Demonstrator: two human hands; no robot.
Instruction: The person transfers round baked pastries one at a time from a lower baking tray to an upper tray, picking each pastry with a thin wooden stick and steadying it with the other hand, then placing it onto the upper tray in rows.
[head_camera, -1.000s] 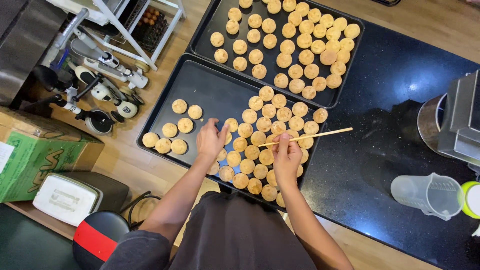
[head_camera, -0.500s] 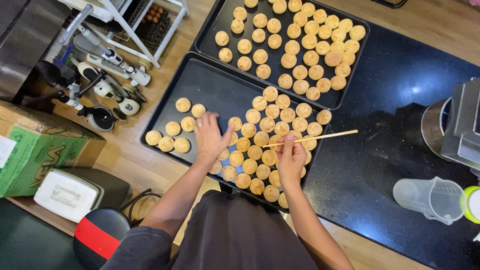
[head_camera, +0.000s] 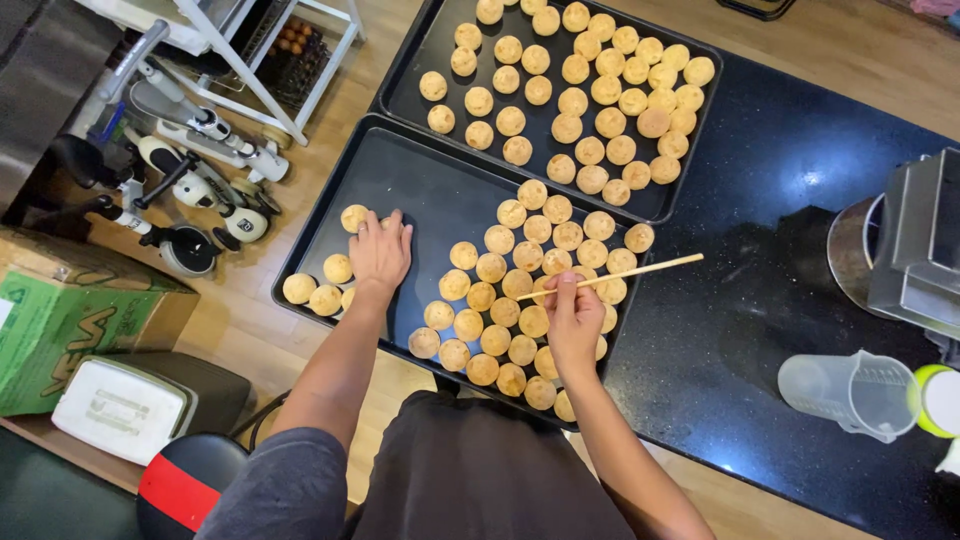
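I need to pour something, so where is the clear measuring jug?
The clear measuring jug lies on the black countertop at the lower right of the head view, right of the near baking tray.

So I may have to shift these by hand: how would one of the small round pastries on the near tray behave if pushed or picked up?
The pastries look puffed and dome-shaped, so probably light. Their pale golden crust suggests they may crush if pinched. On the flat dark tray one would likely slide, perhaps roll, when nudged by the left hand.

Left hand (head_camera: 381, 250) hides pastries beneath; far tray (head_camera: 405, 70) cut by top edge; measuring jug (head_camera: 850, 392) partly blurred.
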